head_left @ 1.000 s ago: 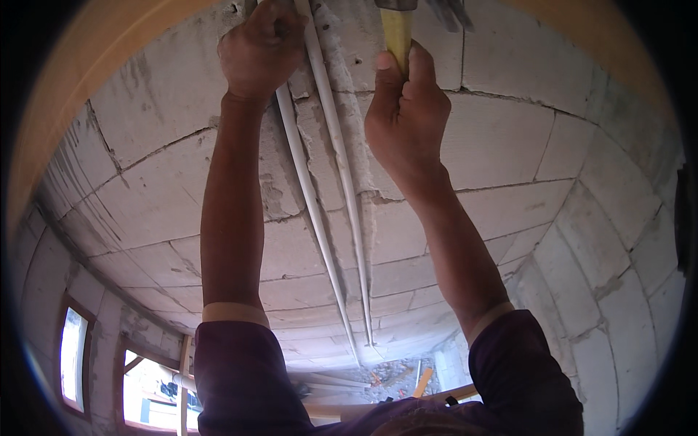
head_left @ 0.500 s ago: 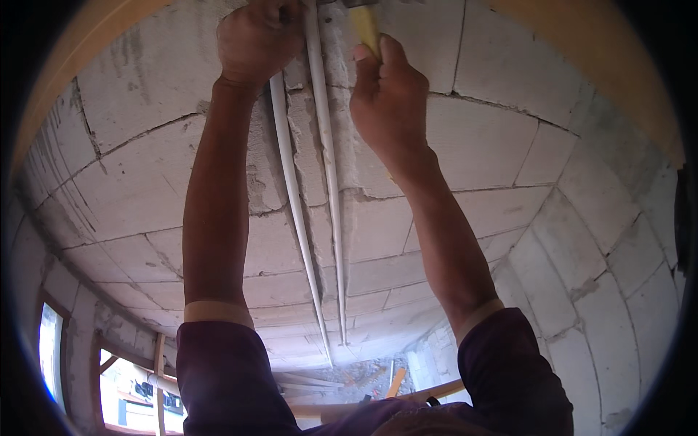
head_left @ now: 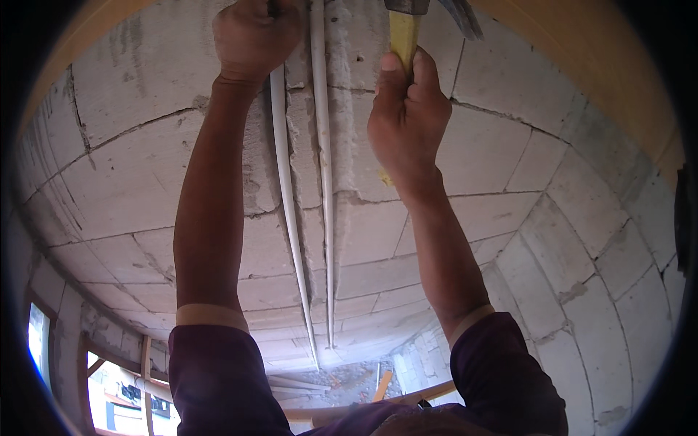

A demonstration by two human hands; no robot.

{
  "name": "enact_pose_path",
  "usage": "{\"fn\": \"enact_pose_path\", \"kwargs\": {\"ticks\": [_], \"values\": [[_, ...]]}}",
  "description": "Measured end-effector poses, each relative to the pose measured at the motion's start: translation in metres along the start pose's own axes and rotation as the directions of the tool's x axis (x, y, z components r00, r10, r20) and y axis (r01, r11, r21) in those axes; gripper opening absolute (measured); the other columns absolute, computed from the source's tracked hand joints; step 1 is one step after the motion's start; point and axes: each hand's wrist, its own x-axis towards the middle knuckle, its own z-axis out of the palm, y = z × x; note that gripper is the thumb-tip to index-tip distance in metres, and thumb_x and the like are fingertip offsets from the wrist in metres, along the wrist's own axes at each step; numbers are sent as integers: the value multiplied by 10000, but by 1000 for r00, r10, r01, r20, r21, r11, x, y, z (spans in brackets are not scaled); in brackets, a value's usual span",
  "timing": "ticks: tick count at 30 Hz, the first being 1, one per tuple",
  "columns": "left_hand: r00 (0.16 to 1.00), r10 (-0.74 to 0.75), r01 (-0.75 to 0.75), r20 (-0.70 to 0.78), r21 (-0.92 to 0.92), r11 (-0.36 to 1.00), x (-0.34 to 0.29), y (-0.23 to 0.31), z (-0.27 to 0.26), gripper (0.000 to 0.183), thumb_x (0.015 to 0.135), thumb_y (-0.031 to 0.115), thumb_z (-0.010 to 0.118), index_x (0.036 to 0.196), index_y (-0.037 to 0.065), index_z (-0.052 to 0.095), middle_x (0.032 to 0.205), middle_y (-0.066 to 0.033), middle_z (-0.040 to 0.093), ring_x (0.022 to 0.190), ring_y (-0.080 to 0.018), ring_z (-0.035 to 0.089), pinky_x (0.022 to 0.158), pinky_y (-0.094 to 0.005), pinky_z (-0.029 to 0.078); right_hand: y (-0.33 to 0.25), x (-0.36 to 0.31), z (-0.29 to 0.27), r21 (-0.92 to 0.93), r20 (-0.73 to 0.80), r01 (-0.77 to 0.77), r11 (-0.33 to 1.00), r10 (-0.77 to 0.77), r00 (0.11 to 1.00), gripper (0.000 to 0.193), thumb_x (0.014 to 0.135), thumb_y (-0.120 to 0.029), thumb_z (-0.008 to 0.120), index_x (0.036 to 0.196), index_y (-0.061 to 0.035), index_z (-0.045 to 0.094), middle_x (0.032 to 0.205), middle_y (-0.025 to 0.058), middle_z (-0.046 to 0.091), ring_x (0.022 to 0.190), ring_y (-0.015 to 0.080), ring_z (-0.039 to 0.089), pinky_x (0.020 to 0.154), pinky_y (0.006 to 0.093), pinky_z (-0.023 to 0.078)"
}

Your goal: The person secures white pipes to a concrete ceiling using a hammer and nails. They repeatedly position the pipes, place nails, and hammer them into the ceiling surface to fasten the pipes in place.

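My right hand [head_left: 408, 120] is wrapped around the yellow handle of a claw hammer [head_left: 404, 36], whose dark metal head and curved claw show at the top edge. It hangs to the right of the pipes, apart from them. My left hand [head_left: 258, 42] is closed at the top, beside the upper ends of two white pipes; its fingertips are partly cut off, and what they pinch cannot be made out. The left pipe [head_left: 283, 145] and the right pipe [head_left: 322, 109] run side by side in grooves cut into the pale block wall [head_left: 465, 152].
Another block wall [head_left: 582, 291] meets this one at a corner on the right. A window opening [head_left: 120, 400] lies at lower left. Far below, rubble [head_left: 349, 381] and an orange-brown board [head_left: 382, 386] lie on the floor. Wooden beams [head_left: 625, 87] border the upper corners.
My right hand has moved right and slightly down, taking the hammer away from the pipes, and the hammer's head has come into view. My left hand stays almost in place.
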Motion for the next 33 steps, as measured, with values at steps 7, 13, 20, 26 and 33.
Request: {"fn": "enact_pose_path", "kwargs": {"ticks": [7, 13, 20, 26, 33], "values": [[999, 21, -20, -33, 48, 999, 2, 1, 0, 210, 708, -68, 569, 688, 81, 422, 556, -66, 435, 452, -191, 456, 454, -303, 360, 14, 1, 20, -58, 55, -86, 995, 89, 995, 121, 943, -63, 515, 1034, 15, 502, 588, 88, 528, 482, 144, 538, 450, 307, 415], [999, 34, -31, -32, 94, 995, 1, 3, -4, 200, 701, -59, 579, 691, 77, 434, 555, -69, 453, 459, -186, 473, 458, -312, 372, 4, -1, 12, 46, -52, -58, 997, 60, 997, 128, 961, -108, 494, 996, 15, 500, 570, 91, 527, 476, 167, 546, 451, 321, 418], [999, 24, -24, -23, 21, 1000, 0, -1, -5, 194, 694, -51, 586, 704, 79, 443, 565, -81, 453, 476, -201, 487, 468, -321, 379, 7, 5, 6, -37, 51, -131, 991, 133, 990, 95, 945, -55, 512, 994, 24, 495, 583, 89, 537, 482, 141, 555, 436, 298, 409], [999, -8, 10, -48, 35, 999, 2, 3, 0, 199, 679, -51, 582, 695, 81, 434, 572, -84, 450, 493, -222, 493, 488, -336, 388, 24, 3, 24, -80, 96, -46, 996, 54, 994, 86, 951, -60, 510, 982, 20, 502, 542, 69, 507, 427, 125, 504, 387, 293, 371], [999, -19, 21, -35, 50, 999, 1, 1, -5, 190, 679, -44, 576, 688, 79, 431, 588, -101, 461, 511, -285, 494, 492, -354, 393, 16, -3, 26, -72, 63, -35, 997, 40, 997, 89, 950, -74, 521, 934, 11, 504, 543, 54, 508, 427, 115, 493, 390, 283, 360]]}}
